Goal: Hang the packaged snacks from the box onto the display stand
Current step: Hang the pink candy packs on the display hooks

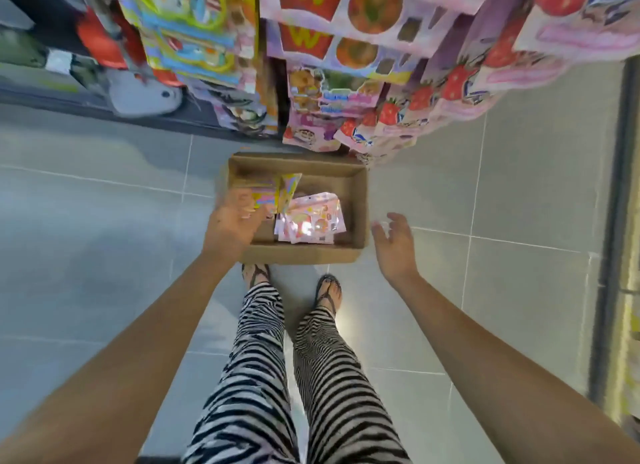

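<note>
A cardboard box sits on the tiled floor below me. Inside lie pink snack packs and yellow snack packs leaning near its left wall. My left hand hangs over the box's left edge with fingers loosely spread, holding nothing. My right hand hovers beside the box's right wall, fingers relaxed and empty. The display stand rises just behind the box, covered with hanging packs.
My feet in sandals stand right behind the box. A dark shelf base with goods runs along the left. A metal-edged fixture lines the right side. Grey floor tiles spread around.
</note>
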`<control>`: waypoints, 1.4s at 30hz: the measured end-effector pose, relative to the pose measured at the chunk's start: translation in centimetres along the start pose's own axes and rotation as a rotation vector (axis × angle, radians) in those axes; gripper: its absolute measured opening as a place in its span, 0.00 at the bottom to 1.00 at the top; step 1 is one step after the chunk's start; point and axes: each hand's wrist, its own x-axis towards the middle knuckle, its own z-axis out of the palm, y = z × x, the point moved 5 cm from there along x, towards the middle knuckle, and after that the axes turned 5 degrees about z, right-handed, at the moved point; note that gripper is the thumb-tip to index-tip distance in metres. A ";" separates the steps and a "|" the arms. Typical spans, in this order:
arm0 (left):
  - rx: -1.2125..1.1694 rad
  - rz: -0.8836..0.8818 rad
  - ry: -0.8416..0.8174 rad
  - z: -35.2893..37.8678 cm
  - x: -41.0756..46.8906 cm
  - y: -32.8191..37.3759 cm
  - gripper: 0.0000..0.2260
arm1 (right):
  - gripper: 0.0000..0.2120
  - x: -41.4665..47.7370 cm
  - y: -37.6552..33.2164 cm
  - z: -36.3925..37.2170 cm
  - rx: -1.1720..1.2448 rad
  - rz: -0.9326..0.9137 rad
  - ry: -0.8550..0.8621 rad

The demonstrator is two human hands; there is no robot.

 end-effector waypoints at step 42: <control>0.059 -0.347 -0.618 28.5 26.5 -32.8 0.10 | 0.29 30.4 14.7 18.3 0.034 -0.390 0.163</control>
